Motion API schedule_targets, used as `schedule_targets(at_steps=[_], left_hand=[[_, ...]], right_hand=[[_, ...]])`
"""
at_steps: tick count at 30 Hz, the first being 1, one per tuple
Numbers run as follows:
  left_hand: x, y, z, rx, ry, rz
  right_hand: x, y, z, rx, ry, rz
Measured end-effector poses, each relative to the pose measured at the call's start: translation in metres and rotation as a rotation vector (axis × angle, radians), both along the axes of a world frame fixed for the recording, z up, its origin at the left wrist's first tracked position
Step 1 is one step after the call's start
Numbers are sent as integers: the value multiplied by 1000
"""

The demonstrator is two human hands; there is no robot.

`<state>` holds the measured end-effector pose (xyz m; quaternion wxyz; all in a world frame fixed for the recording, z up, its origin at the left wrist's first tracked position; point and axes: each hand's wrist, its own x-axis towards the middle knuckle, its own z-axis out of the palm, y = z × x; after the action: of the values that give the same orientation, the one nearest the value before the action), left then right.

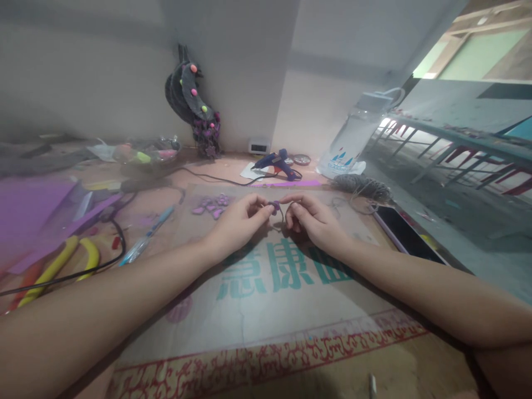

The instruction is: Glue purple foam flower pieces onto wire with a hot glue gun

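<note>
Between the thumb and index finger of my left hand is a small purple flower. A thin grey yarn strand curves down from beside the flower. My right hand is close on the other side, its index finger reaching to the flower and its other fingers curled in; whether they grip the strand is hidden. Left of my hands, several purple cut-out pieces lie on a printed sheet with green characters and a red border.
Behind my hands lies a blue glue gun with its cord. A clear bottle, grey yarn bundle and phone stand or lie right. A decorated grey crescent leans on the wall. Left are a pen and yellow-handled tool.
</note>
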<state>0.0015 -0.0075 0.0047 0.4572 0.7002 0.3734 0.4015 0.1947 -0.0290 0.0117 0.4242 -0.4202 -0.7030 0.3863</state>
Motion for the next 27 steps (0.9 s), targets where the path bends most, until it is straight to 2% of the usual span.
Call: schedule_targets(at_steps=[15, 27], left_hand=[[0, 0, 3, -48, -8, 13], [1, 2, 0, -48, -6, 2]], right_hand=[[3, 6, -6, -13, 106, -12], [3, 2, -1, 48, -94, -67]])
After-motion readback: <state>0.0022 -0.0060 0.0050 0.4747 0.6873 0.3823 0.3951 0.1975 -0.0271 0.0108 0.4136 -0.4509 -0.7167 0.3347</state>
